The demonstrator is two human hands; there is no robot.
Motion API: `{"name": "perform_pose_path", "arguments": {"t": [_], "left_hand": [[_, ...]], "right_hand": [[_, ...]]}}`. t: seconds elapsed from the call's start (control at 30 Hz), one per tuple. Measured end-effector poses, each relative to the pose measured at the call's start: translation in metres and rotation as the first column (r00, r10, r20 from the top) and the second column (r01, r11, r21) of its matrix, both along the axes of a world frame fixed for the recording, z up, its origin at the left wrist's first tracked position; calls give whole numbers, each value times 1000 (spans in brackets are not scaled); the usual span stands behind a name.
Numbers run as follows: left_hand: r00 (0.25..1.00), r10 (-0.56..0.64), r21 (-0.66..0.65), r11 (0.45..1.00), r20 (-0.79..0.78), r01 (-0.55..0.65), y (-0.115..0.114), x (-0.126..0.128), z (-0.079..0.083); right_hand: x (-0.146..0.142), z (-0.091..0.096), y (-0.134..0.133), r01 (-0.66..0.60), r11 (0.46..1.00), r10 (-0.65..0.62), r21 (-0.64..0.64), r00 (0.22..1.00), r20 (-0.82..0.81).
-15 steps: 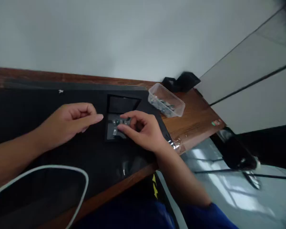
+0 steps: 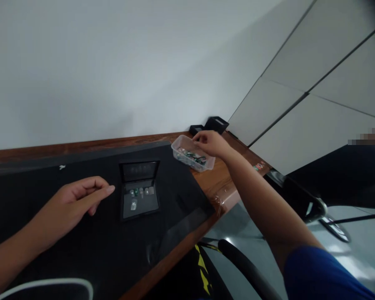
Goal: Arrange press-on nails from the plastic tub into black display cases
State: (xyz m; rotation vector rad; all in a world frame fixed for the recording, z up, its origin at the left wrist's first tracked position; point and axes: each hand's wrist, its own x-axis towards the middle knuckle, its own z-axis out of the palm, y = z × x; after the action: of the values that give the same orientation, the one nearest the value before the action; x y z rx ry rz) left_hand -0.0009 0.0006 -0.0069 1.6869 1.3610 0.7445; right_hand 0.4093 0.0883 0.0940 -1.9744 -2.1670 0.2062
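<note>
The right hand (image 2: 210, 143) has its grip curled downward over the tub (image 2: 192, 158), fingertips bunched at or just inside the far rim; whether they pinch anything cannot be told. The left hand (image 2: 73, 204) rests on the mat (image 2: 81, 246) left of centre, its grip loose and holding nothing, forefinger stretched right toward the case (image 2: 139, 189) without touching it.

The counter (image 2: 220, 183) is brown wood with a rounded front edge that runs from lower centre up to the right; beyond that edge lies pale floor. A bare strip of wood shows along the wall and at the right end. The mat is black, matte and flat, covering most of the counter, its right edge slanting just beside the tub. Open mat lies all round the case and between the two hands.

The tub is a clear plastic rectangular container, on bare wood at upper centre, its long axis running from upper left to lower right; small green and silvery bits lie in it. The case is a small black box, lid raised toward the wall, lying square to the counter's back edge. Its grey tray holds a row of small green and silver pieces (image 2: 140, 191), with one more below the row.
</note>
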Motion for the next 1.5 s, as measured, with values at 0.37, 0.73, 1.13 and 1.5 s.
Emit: {"name": "perform_pose_path", "arguments": {"t": [0.37,0.73,1.13,1.5], "left_hand": [[997,-64,-62,996,40,66,-2,3,0],[994,-89,-119,988,66,97,1,5,2],[980,-179,-101,977,83,187,2,3,0],[971,-227,4,974,-69,228,-1,2,-2]], "right_hand": [[-32,-34,41,-15,955,99,-296,958,270],[-34,-38,39,50,968,24,-244,956,294],[-17,-1,23,84,986,-49,-145,972,230],[-22,17,15,217,958,-179,-187,963,202]]}}
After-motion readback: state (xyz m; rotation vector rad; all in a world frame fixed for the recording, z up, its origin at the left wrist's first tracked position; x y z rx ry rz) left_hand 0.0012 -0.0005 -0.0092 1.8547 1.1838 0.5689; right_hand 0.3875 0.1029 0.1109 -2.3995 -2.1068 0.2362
